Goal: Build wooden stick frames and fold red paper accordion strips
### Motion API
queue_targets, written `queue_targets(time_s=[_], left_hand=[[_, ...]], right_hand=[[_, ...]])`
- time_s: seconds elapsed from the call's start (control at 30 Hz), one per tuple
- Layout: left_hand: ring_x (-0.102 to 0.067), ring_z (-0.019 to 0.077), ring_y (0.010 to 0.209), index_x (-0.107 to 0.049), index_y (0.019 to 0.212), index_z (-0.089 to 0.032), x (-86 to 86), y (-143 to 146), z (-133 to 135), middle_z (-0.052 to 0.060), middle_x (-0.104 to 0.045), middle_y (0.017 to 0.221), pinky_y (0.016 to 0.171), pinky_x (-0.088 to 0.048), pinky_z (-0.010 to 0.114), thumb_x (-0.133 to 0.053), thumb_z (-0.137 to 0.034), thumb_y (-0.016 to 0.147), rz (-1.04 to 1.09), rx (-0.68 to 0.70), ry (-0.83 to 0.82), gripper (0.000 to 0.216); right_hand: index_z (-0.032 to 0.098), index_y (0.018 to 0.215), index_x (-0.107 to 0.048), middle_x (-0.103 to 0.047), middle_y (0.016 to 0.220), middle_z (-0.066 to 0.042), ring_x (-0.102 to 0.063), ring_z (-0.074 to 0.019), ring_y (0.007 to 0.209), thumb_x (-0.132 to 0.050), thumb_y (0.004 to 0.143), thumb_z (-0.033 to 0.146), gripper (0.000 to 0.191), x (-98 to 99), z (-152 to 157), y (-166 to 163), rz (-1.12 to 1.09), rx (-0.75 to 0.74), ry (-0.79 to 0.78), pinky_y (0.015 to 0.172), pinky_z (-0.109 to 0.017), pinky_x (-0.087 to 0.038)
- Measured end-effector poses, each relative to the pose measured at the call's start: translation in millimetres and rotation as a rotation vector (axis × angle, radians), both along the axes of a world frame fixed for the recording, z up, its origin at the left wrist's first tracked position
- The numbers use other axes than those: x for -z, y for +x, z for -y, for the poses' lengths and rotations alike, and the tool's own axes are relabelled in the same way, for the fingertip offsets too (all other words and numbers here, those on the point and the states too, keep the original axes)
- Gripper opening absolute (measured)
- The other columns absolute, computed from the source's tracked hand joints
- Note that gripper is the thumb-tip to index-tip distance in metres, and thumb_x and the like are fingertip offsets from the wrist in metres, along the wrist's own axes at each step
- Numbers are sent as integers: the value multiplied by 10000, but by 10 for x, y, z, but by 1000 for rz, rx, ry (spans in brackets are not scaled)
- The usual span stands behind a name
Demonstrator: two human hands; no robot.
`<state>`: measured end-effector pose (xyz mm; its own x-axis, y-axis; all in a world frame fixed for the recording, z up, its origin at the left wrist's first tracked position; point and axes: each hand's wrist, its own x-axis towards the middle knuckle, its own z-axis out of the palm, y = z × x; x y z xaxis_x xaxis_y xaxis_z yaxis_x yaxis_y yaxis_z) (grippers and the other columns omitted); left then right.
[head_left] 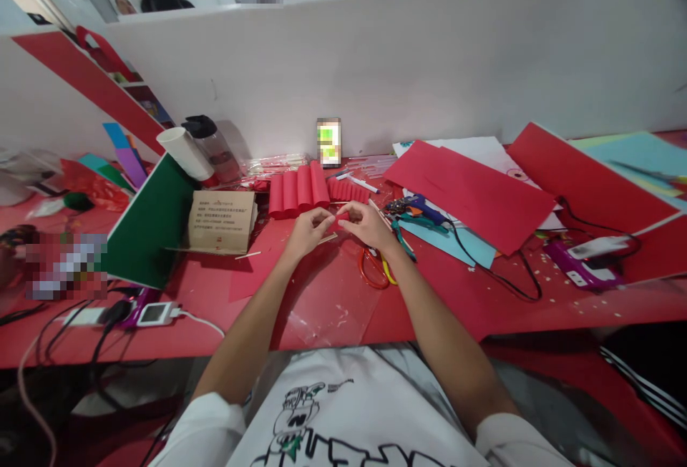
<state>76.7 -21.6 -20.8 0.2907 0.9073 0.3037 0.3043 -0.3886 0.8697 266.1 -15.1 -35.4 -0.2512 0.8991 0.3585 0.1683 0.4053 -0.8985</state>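
Observation:
My left hand and my right hand meet over the middle of the red table, fingertips pinched close together. Between them is a small piece of red paper, partly hidden by the fingers. Just behind my hands stand red paper rolls, with a smaller pleated red paper strip to their right. Below my right hand lie scissors with orange and yellow handles. A thin wooden stick rests near my left fingertips.
A cardboard box and a leaning green board stand to the left, a bottle behind. Pliers, a corded glue gun and red sheets lie to the right. A phone leans on the partition.

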Motion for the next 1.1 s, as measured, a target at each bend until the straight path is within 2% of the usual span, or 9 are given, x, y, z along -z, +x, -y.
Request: queue_targets(time_s=[0.3,0.4,0.5,0.7,1.1], left_hand=[[-694,205,863,-681,956,-159,-36,12,34,85,-748,940,792,-528,320,-673,-468,847,53,41,-71,328],[-687,197,828,-683,930,-157,-15,6,15,79,-742,909,770,-527,316,-702,-446,825,76,13,-70,309],[-662,182,780,-685,893,-158,-10,7,5,56,-724,857,745,-517,305,-708,-391,813,76,-33,-19,247],[-655,170,787,-676,886,-164,-44,30,33,45,-713,873,762,-515,295,-702,-330,808,101,-45,13,185],[-694,191,821,-744,903,-165,-82,22,43,60,-770,905,790,-533,310,-684,-327,838,76,-84,52,184]], right_hand=[[191,812,-673,-720,836,-37,-652,-184,782,-625,744,217,87,-57,18,-9,-16,43,20,757,-312,-522],[191,860,-693,-731,892,-48,-663,-190,819,-668,760,252,120,-53,19,-9,-30,7,7,767,-315,-531],[198,989,-711,-733,1027,-60,-677,-196,896,-729,756,299,255,-50,21,-18,-53,-55,-17,797,-315,-541],[183,932,-739,-757,922,-67,-690,-209,863,-717,805,332,197,-69,20,-3,-63,29,0,813,-338,-541],[193,975,-760,-778,981,-70,-721,-218,898,-745,786,320,229,-48,5,15,-105,39,9,840,-348,-557]])
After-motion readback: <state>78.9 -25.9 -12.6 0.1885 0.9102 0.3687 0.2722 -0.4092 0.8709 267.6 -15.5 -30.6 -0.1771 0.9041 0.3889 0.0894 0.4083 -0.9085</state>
